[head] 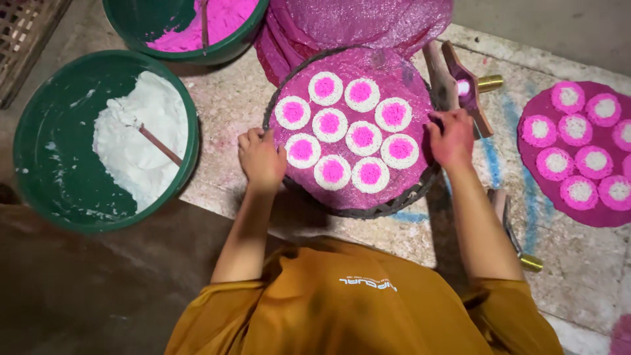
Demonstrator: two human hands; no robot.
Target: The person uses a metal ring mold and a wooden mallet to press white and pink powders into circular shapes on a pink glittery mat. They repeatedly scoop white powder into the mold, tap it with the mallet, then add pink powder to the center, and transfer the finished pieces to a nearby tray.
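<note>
Left hand (261,160), right hand (451,137) grip round tray (355,200) edges

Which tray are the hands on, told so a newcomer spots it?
Start at the big green tub of white paste. Just to its right is a round tray held at both sides. It alone has a dark woven rim and discs with white edges and pink centres.

ten white-and-pink cakes (363,137) on the middle tray (394,200), about eight more on the right mat (536,190), two green tubs (39,171), two hands (261,160)
</note>
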